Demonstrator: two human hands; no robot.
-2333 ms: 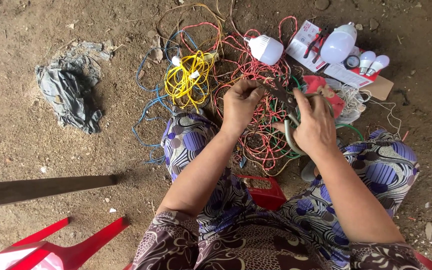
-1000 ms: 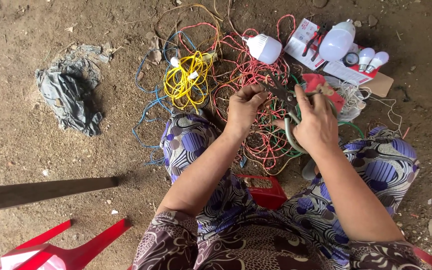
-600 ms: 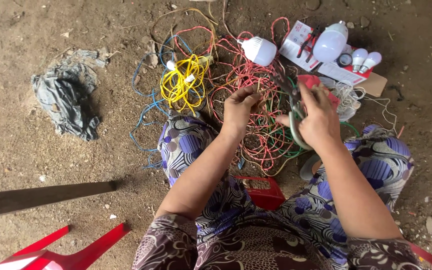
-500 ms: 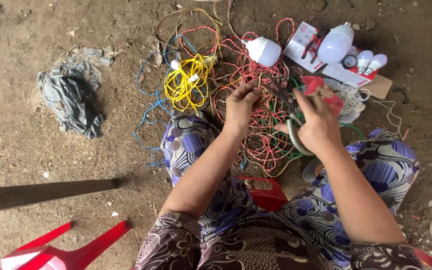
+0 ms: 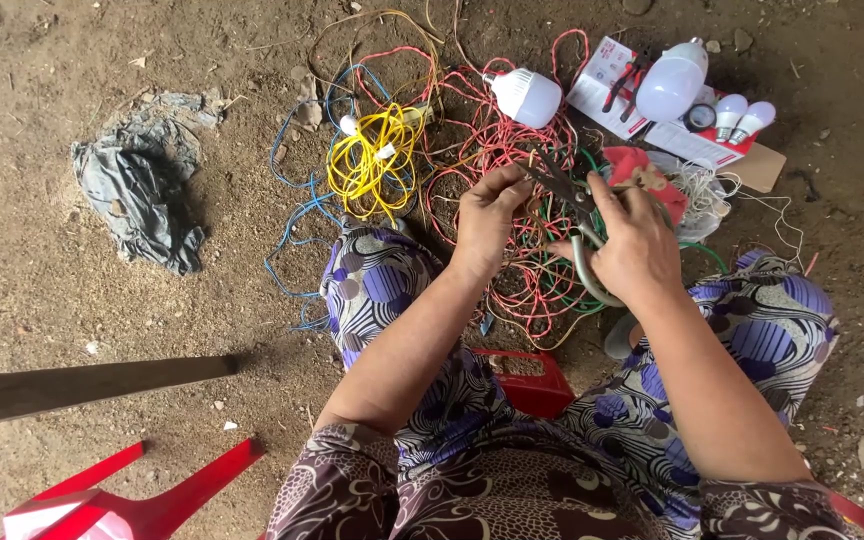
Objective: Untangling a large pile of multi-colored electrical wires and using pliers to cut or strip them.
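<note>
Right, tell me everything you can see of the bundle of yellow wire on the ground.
The yellow wire bundle is thin, plastic-coated wire wound into a loose, untidy coil, with a few small white pieces caught in it. It lies flat on the dirt floor, ahead and to the left of the left hand. Blue wire loops around and under it, and the red wire tangle lies on its right. No hand touches it.

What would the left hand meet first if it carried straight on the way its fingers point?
The left hand points up and to the right, so it would probably first meet the scissors the right hand holds, then the red wire tangle. Depth is uncertain.
</note>
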